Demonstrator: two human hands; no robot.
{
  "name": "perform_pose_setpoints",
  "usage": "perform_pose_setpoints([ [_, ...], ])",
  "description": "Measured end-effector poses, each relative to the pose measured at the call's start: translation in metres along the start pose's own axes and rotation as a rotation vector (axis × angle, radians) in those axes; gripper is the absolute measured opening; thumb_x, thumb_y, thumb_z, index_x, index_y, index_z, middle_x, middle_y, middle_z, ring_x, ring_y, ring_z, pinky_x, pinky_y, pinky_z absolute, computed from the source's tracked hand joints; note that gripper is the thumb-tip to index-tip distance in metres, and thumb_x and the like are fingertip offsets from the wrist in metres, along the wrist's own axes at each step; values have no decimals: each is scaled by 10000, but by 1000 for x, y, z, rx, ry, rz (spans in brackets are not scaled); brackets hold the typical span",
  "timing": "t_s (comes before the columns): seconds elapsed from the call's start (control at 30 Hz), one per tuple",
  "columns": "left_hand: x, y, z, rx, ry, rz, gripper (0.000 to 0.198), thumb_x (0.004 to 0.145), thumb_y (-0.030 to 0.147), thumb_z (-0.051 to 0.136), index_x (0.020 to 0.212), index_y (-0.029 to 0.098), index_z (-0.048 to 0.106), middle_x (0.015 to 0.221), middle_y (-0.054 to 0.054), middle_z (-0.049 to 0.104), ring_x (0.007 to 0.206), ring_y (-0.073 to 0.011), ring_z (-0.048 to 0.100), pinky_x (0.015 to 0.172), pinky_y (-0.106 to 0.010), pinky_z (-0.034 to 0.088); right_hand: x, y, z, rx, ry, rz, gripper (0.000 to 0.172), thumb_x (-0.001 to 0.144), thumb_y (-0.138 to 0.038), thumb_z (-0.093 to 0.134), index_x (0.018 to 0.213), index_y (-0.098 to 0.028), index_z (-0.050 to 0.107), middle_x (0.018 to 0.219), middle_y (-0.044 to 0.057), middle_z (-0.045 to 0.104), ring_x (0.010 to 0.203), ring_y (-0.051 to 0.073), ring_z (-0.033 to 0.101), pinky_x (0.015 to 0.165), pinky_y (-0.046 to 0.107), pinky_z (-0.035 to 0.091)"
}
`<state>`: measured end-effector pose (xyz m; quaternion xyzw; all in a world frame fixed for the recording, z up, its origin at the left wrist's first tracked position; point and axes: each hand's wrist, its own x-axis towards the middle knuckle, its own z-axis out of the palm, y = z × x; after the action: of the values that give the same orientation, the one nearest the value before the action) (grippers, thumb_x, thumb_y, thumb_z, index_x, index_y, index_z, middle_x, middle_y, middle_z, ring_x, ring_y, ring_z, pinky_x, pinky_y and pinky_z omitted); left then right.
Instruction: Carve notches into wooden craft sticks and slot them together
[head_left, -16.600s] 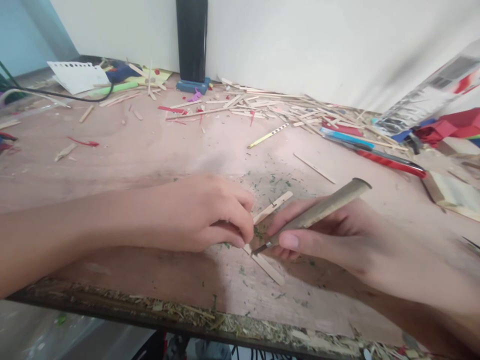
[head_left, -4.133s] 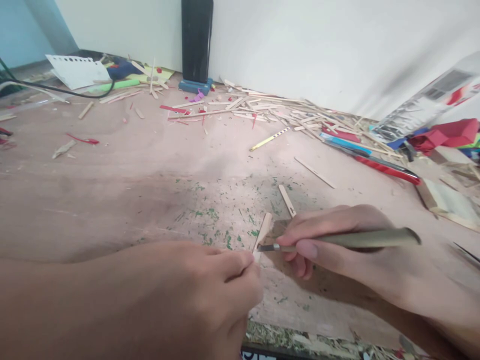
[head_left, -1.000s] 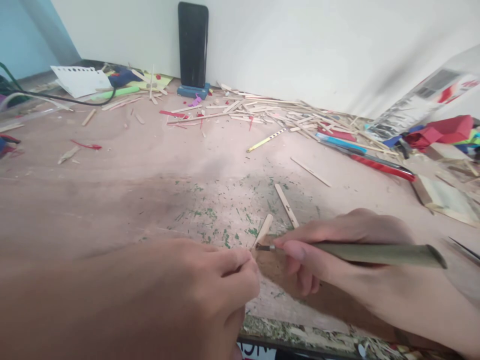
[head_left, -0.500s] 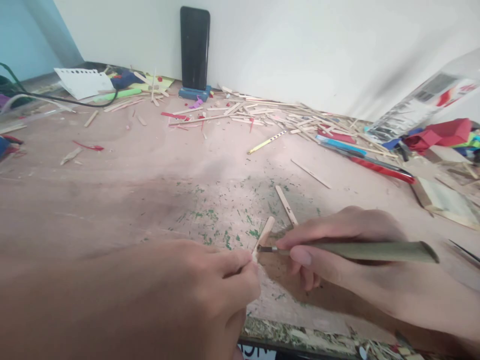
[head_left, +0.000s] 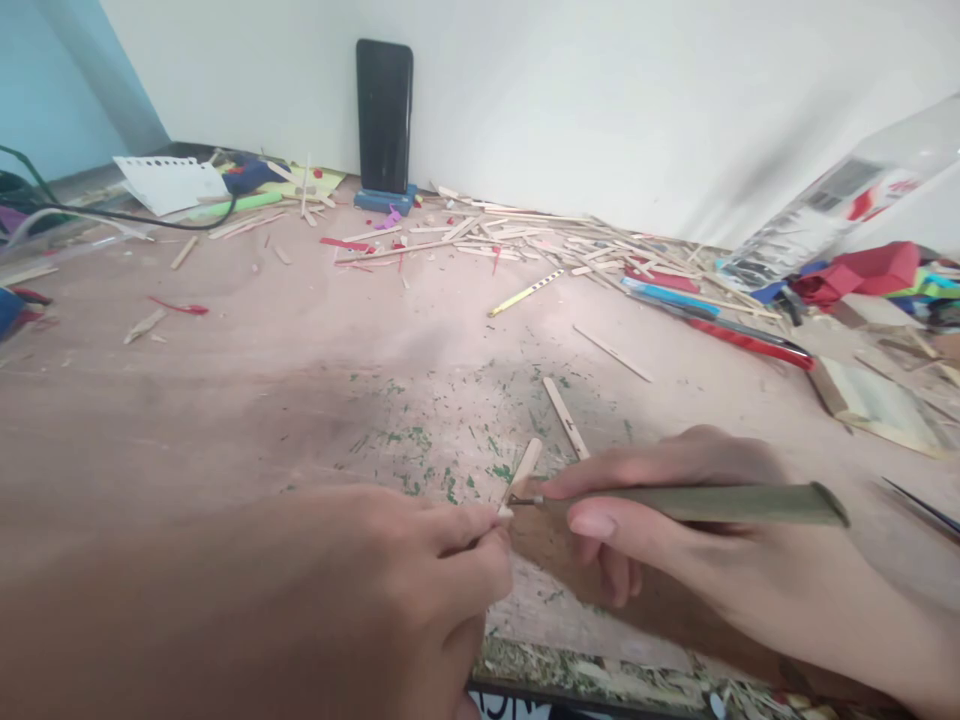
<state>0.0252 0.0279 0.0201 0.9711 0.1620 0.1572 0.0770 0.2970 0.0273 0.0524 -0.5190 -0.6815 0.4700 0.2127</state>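
- The left hand (head_left: 390, 590) sits at the near edge of the table (head_left: 225, 400). Its thumb and forefinger are closed in a pinch on the near end of a wooden stick (head_left: 523, 468). Those fingertips lie right beside the blade, so a slip towards them could nick the skin.
- The wooden stick lies flat on the table among green flecks (head_left: 420, 440), angled away to the right with its far end free. Held only at one end, it could, I judge, pivot or split under pressure.
- The craft knife (head_left: 720, 503) points left, its tip meeting the stick just beside the left fingertips. A thin blade pushed sideways may skid off the wood or snap.
- The right hand (head_left: 697, 560) is wrapped round the knife's olive handle like a pen, with the forefinger on top and the other fingers curled beneath, near the table. A second stick (head_left: 565, 417) lies just beyond it, and a sweep of the hand could knock it.
- The left hand covers the stick's near end, so I cannot tell how much of it is gripped.
- The blade tip is tiny and dark. Whether it bites into the wood or only rests on it is hard to make out.
- Both forearms are cut off at the bottom of the frame, and the clear packet (head_left: 840, 195) at the far right runs out of view.
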Motion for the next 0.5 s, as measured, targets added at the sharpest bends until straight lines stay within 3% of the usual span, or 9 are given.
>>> perform_pose_setpoints([
  [0.13,4,-4,-4,34,-9,96,345,1096,369,529,1048,155,796,1246,-97,762,1192,-220,701,1042,-307,572,2,-3,-4,-24,11,-15,144,903,-376,816,904,-239,862,602,-1,750,522,137,682,472,186,516],
  [0.33,8,-15,-6,-37,4,71,286,1075,296,558,889,189,747,945,-43,767,898,-169,743,979,-301,608,6,6,-10,174,5,4,235,915,-430,800,923,-196,825,583,-5,688,519,124,641,468,188,498],
  [0.5,10,-29,3,34,176,185,242,1084,229,545,946,181,739,886,-18,772,881,-141,773,1078,-280,588,13,14,-10,300,9,-10,304,842,-425,870,949,-155,781,645,-16,697,539,98,619,522,185,508],
])
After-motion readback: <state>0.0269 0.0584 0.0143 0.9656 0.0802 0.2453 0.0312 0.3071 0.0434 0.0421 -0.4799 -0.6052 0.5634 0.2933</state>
